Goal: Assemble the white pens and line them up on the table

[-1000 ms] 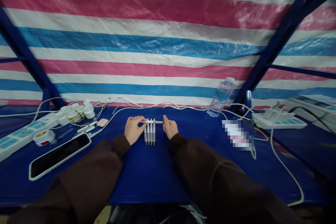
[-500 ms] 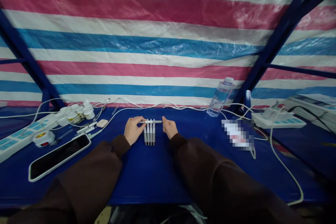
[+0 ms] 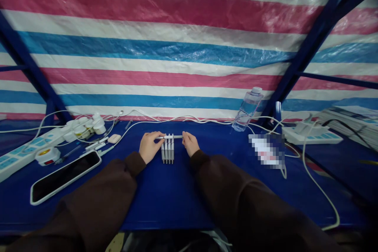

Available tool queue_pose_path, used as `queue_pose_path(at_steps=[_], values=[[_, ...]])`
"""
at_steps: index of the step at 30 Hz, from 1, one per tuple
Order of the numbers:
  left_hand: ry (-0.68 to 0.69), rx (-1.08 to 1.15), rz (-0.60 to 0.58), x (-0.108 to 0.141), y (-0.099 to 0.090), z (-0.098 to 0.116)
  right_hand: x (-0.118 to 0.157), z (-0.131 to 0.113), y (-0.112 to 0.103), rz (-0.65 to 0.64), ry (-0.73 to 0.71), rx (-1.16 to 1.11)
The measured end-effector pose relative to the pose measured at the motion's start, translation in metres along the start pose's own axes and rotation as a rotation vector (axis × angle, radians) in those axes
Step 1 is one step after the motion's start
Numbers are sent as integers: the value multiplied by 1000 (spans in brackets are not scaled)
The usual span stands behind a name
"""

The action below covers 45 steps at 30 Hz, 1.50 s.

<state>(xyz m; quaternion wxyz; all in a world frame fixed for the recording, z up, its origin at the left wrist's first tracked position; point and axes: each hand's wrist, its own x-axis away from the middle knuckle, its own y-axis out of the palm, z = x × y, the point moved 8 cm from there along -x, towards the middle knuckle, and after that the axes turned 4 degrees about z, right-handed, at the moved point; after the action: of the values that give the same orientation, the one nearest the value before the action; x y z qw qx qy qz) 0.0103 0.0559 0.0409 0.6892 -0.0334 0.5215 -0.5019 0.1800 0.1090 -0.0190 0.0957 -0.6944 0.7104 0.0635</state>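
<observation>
Several white pens with grey grips [image 3: 167,153] lie side by side on the blue table [image 3: 171,201], pointing toward me. Across their far ends runs one more pen [image 3: 174,137], lying crosswise. My left hand [image 3: 150,146] pinches its left end between thumb and finger. At the other end, my right hand [image 3: 190,143] is closed on the grey tip, fingers curled in. Whether the crosswise pen touches the row beneath it, I cannot tell.
A phone [image 3: 66,177], an earbud case [image 3: 114,138] and a power strip [image 3: 32,149] with plugs lie at left. Right of my hands stand a water bottle [image 3: 247,109], a blurred-out packet [image 3: 267,151] and another power strip [image 3: 313,136]. White cables [image 3: 189,118] run along the back.
Almost nothing differs. Both hands keep hold of the crosswise pen in the same place, and the whole view has shifted very slightly.
</observation>
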Motion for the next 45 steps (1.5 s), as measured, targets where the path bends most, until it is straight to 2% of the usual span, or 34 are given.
queue_pose_path(at_steps=[4,10,13,17,19,23,29,38,45], values=[[-70,125,7,0,-2,0,-3,4,-5,60,7,-38],[-236,495,68,0,-2,-10,-4,3,-5,102,79,-168],[-326,652,134,-1,-2,-18,-3,1,-3,60,84,-147],[-432,805,293,-2,-8,-33,0,0,5,-68,30,0],[-478,825,334,-1,-10,-40,0,1,5,-74,22,16],[-537,836,371,2,-12,-49,-1,3,0,5,51,-61],[-528,888,354,1,-11,-46,-1,1,0,7,58,-65],[-584,908,344,3,-10,-45,-2,3,-1,9,62,-59],[-555,924,319,1,-8,-43,-1,1,0,5,59,-59]])
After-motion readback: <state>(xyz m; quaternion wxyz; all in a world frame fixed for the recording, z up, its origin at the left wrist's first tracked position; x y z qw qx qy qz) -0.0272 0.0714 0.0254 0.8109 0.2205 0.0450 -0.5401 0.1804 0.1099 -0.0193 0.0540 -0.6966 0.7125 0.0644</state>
